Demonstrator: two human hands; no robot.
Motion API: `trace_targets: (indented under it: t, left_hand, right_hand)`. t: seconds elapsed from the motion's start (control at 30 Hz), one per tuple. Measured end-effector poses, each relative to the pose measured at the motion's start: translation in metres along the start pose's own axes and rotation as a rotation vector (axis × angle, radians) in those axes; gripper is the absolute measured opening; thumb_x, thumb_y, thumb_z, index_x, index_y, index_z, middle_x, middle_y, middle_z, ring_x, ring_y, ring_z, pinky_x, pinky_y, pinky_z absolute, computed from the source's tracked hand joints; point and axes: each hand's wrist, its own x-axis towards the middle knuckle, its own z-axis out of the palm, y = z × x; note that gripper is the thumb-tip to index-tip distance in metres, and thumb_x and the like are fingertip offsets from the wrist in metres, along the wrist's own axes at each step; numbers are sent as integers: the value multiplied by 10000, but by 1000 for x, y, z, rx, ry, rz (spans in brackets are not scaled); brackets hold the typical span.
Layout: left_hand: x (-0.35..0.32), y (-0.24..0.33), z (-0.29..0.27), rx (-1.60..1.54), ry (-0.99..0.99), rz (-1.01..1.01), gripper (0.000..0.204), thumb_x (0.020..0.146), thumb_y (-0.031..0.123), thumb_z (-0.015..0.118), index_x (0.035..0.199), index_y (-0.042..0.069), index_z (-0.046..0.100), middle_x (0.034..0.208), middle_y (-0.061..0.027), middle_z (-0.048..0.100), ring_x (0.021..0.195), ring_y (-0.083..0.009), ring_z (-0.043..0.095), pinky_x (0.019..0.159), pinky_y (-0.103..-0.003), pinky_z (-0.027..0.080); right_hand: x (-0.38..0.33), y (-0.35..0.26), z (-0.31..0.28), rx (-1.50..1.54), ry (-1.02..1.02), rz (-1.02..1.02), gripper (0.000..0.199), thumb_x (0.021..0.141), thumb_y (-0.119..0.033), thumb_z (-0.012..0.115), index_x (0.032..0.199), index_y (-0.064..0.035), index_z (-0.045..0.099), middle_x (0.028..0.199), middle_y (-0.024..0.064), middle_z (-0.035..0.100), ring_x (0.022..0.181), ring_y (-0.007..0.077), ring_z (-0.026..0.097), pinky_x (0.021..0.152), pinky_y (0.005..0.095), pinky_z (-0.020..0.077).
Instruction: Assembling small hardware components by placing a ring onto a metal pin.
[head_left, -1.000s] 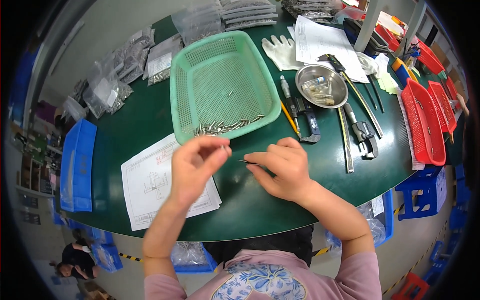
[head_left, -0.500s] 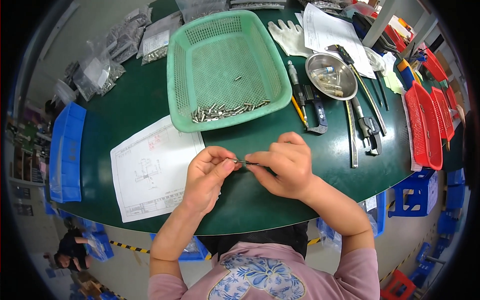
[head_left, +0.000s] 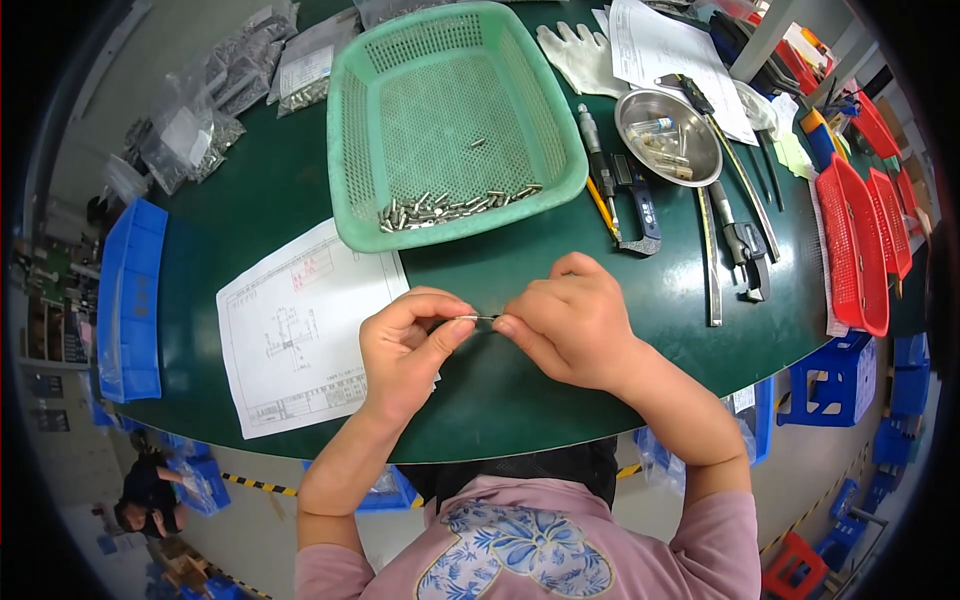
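Thumb and fingers of my left hand (head_left: 405, 348) pinch one end of a slender silvery metal piece (head_left: 482, 317). At its other end my right hand (head_left: 572, 325) is closed around something thin and dark, mostly hidden by the fingers. Whether these are two parts fitted together or one cannot be told. Both hands are above the green table, near its front edge. Just beyond them is a green mesh basket (head_left: 356, 228) with many small metal pins (head_left: 450, 208) heaped along its near side. A printed drawing sheet (head_left: 255, 345) lies left of my left hand.
Right of the basket are a micrometer (head_left: 640, 215), a steel bowl (head_left: 716, 150) of small items, a caliper (head_left: 735, 140) and a white glove (head_left: 585, 62). Red baskets (head_left: 848, 250) line the right edge. A blue bin (head_left: 130, 300) and bagged parts (head_left: 185, 140) stand left.
The fingers of my right hand have curled further over the dark piece, so less of it shows. The basket and sheet appear slightly higher in view.
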Motion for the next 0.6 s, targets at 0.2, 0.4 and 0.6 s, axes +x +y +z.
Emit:
trace_targets:
  t: [0.2, 0.4, 0.6]
  left_hand:
    - [1, 1, -1, 197, -32, 125, 128, 756, -91, 622, 877, -51, 607, 887, -113, 586, 778, -131, 575, 668, -210, 474]
    - [0, -1, -1, 118, 2, 99, 134, 749, -98, 624, 873, -49, 610, 897, -112, 586, 770, -125, 568, 662, -207, 469]
    - [-1, -1, 0, 154, 28, 118, 132, 750, -98, 623, 872, -49, 604, 891, -113, 589, 782, -127, 570, 673, -211, 469]
  right_hand:
    - [4, -2, -7, 24, -152, 92, 202, 737, -204, 675, 715, -89, 511, 535, 26, 512, 466, 222, 497, 564, 328, 379]
    - [3, -1, -7, 114, -99, 127, 206, 717, -183, 684, 759, -90, 505, 541, 13, 514, 470, 220, 506, 638, 329, 402]
    - [7, -1, -9, 82, -103, 112, 118, 714, -111, 668, 737, -98, 553, 618, -13, 547, 515, 182, 508, 682, 335, 402]
